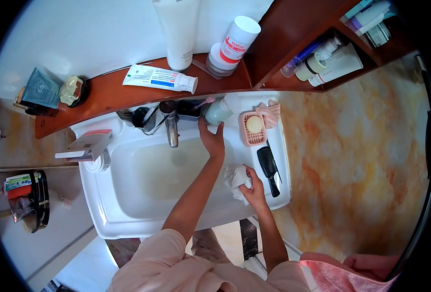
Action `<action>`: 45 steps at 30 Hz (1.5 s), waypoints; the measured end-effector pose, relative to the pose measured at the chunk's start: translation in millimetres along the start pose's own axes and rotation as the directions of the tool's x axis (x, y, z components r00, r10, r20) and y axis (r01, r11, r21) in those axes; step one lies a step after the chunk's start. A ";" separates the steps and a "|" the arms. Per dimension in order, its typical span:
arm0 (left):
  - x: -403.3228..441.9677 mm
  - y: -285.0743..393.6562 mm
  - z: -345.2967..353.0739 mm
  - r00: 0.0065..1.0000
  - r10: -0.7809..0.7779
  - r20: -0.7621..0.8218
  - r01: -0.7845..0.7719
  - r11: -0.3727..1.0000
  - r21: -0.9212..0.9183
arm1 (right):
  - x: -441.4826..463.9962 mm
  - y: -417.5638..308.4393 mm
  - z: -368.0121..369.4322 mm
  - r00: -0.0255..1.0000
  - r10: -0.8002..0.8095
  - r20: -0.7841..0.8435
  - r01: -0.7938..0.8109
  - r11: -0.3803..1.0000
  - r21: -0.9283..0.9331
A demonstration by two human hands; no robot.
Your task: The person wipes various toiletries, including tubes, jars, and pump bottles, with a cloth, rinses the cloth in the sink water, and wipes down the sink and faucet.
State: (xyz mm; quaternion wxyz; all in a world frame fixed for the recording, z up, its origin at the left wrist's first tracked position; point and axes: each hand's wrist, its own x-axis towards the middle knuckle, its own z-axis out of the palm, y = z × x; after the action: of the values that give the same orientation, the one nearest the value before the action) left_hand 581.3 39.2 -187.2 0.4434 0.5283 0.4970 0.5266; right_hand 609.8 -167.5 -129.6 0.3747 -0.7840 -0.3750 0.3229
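My left hand (211,139) reaches to the back rim of the white sink (94,204), its fingers and thumb around the base of a pale green bottle (218,112). Over the sink's right front part, my right hand (255,189) is closed on a crumpled white cloth (236,182). The metal faucet (171,130) stands left of my left hand. To the right of the bottle lies a pink soap dish (252,127) with a round pale soap, and a black comb (269,168) is on the right rim.
A brown shelf (103,100) above the sink holds a toothpaste tube (157,79), jars and tubes. At the left rim are a box (86,146) and a white jar (98,163). A pink towel (334,275) hangs at the lower right.
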 end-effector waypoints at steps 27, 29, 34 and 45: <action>-1.4 -3.6 3.1 0.972 -0.157 -0.177 0.140 0.985 -0.103 | -33.0 7.2 -3.1 0.997 0.076 0.032 -0.080 0.989 0.124; -0.1 -12.3 5.8 0.966 -0.181 -0.186 0.141 0.968 -0.209 | -34.3 10.1 -2.8 0.997 0.071 0.027 -0.074 0.991 0.111; -7.9 -24.0 7.0 0.979 -0.201 0.027 0.198 0.916 -0.348 | -37.6 9.7 -4.1 0.995 0.095 0.036 -0.098 0.991 0.087; -11.6 23.6 54.7 0.787 0.307 0.535 -0.532 0.777 0.336 | -53.4 9.5 -17.8 0.998 0.057 0.020 -0.059 0.987 0.152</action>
State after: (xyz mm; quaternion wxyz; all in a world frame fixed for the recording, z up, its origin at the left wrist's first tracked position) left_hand 637.7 28.0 -167.9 0.2716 0.8263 0.3574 0.3401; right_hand 599.9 -222.1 -116.3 0.4211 -0.7611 -0.3291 0.3675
